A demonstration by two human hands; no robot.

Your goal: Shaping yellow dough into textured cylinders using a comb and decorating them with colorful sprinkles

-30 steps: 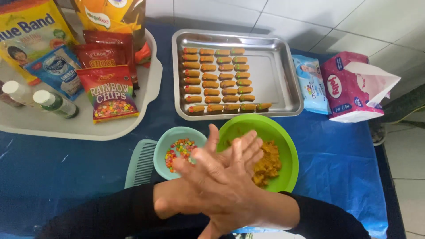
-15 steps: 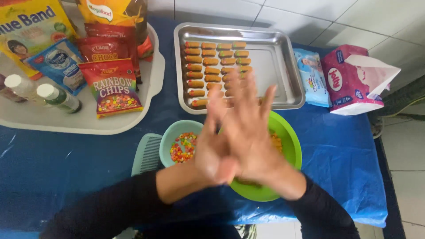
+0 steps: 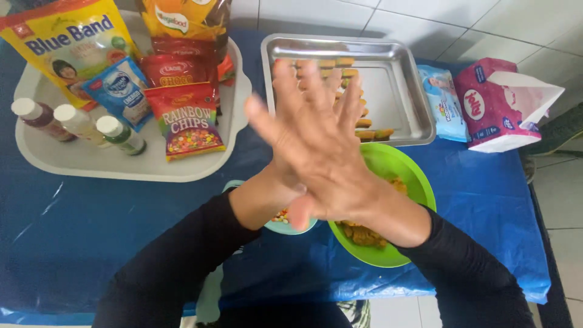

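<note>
the right hand [image 3: 316, 152] lay flat over the left hand [image 3: 285, 182], palms together, fingers spread and pointing away toward the steel tray [image 3: 401, 79], holding nothing, above the green bowl [image 3: 413, 182].

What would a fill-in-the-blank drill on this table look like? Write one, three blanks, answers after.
1. The two hands are pressed together, palm to ____.
2. The orange sticks lie in a ____ metal tray.
3. The lumpy orange-brown food sits in a bowl coloured ____.

Missing words: palm; rectangular; green
</note>
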